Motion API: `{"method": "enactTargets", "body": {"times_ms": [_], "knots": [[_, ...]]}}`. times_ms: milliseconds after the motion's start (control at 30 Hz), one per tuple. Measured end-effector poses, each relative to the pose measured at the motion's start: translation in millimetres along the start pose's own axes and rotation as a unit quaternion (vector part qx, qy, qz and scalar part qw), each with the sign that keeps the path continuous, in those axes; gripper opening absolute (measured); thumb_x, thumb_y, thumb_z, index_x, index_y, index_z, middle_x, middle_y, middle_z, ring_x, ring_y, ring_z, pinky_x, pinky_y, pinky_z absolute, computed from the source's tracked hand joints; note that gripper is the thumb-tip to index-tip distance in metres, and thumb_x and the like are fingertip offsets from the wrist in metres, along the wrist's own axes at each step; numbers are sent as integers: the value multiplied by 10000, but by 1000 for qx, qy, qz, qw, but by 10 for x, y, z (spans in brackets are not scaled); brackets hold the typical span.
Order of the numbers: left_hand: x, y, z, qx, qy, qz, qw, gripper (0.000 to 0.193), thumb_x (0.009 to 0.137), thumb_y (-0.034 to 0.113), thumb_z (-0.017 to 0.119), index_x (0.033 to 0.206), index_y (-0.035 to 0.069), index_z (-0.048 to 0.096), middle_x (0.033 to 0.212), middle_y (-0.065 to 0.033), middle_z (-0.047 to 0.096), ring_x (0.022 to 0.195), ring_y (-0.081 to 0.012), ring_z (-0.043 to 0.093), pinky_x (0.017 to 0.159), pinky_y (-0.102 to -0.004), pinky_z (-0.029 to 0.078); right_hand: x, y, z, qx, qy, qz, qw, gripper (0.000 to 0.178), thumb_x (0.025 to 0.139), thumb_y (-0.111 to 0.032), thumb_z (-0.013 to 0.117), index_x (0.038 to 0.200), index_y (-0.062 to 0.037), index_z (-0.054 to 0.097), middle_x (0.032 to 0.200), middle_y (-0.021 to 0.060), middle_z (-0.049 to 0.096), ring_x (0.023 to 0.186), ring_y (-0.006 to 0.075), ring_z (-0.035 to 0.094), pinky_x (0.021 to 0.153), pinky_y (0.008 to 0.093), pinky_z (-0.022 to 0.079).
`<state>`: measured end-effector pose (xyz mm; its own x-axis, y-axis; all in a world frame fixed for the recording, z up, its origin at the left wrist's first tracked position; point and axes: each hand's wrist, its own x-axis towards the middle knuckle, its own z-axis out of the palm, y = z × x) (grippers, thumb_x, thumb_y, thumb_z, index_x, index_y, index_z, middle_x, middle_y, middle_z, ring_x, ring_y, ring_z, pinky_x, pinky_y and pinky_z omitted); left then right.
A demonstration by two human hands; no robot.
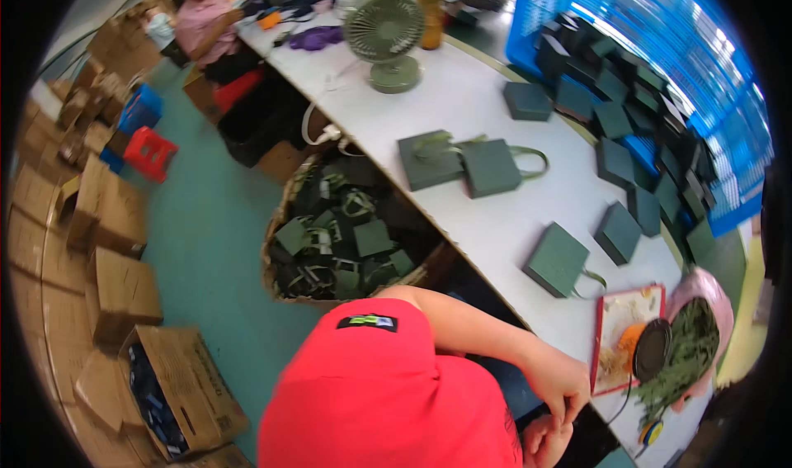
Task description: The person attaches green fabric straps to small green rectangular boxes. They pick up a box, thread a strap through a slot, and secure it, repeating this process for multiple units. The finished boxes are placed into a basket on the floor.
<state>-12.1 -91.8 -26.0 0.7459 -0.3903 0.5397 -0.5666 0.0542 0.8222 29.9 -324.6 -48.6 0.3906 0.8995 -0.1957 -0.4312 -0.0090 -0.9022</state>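
Observation:
My left arm, in a red sleeve, reaches across to the table's near edge. My left hand [558,380] bends down with its fingers pinched together. Just below it is my right hand [546,442], its fingers curled and meeting the left fingertips. Whatever lies between them is too small or hidden to make out. Beside the hands is a red-rimmed tray [605,361] with an orange and black round pot [652,348]. A dark green box with a ribbon handle [558,259] lies farther up the table, near another green box [618,233].
Green boxes [493,168] lie mid-table; many more fill a blue crate [528,30]. A pink bag of green ribbons [689,344] stands at right. A fan [384,39] is at the far end. A carton of green boxes [272,253] stands beside the table. Another person [210,26] sits far left.

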Motion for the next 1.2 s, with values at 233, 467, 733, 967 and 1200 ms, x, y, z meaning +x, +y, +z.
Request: {"method": "enactTargets", "body": {"times_ms": [233,467,733,967,1200], "knots": [[-29,189,-354,49,-35,-37,997,149,904,73,656,1033,15,705,925,-131,647,852,-314,637,773,-386,532,198,-237,326,38,94,70,992,317,1017,-265,615,1000,49,657,588,37,555,430,76,437,421,244,306],[66,230,-349,226,-13,-36,973,169,746,9,753,902,32,691,865,-58,668,791,-252,638,729,-366,504,231,-343,371,72,177,97,977,192,993,-145,642,865,-2,642,688,65,657,497,53,496,463,202,356],[104,234,-163,88,102,-107,985,184,760,-82,711,900,34,683,850,-63,651,746,-213,623,670,-316,492,220,-24,215,117,120,-68,984,195,986,-166,666,879,-6,635,706,99,671,499,63,505,459,201,369],[107,245,-139,40,88,-91,991,197,802,10,767,979,36,684,902,-89,646,830,-250,644,741,-341,532,250,77,150,167,133,-101,972,265,989,-262,677,900,-18,622,705,115,665,478,66,483,435,198,344],[59,139,-70,83,107,-59,989,210,787,37,778,984,50,708,887,-66,659,806,-247,640,725,-341,524,260,104,162,176,120,-90,973,258,984,-262,683,903,-26,618,730,119,668,489,66,484,445,195,348]]}}
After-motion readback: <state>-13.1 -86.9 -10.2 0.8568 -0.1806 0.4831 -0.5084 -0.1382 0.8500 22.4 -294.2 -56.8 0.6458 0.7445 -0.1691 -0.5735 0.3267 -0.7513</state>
